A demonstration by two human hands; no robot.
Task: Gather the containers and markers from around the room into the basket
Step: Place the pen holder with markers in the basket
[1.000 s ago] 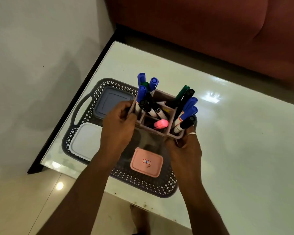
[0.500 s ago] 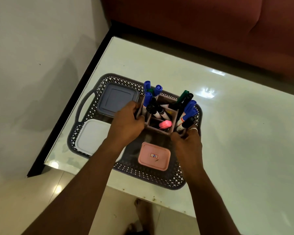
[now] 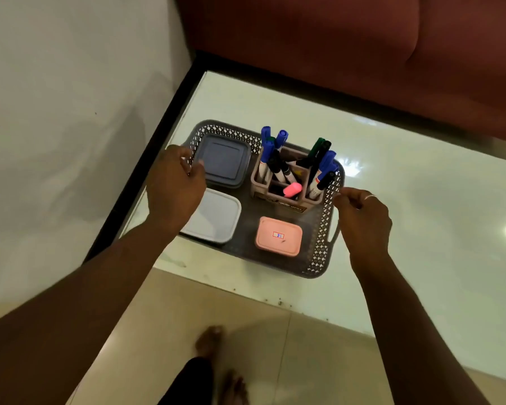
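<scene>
A dark grey lattice basket (image 3: 319, 252) sits on the white table near its left corner. Inside it are a grey-lidded container (image 3: 224, 160), a white-lidded container (image 3: 216, 217), a pink-lidded container (image 3: 278, 235) and a brown marker holder (image 3: 281, 197). The holder stands upright at the back right, filled with several blue, black and green markers (image 3: 323, 166) and one pink one. My left hand (image 3: 173, 188) lies over the basket's left end with curled fingers at the rim, hiding the handle. My right hand (image 3: 362, 220) hovers at the right rim, fingers loosely bent, fingertips at the lattice.
The white glossy table (image 3: 406, 200) stretches to the right. A dark red sofa (image 3: 348, 54) runs along its far side and a white wall (image 3: 70, 112) is on the left. My bare feet (image 3: 211, 340) stand on beige floor tiles below the table's near edge.
Both hands set the marker holder down in the basket and let go of it. They then moved apart, the left to the basket's left end and the right to its right rim.
</scene>
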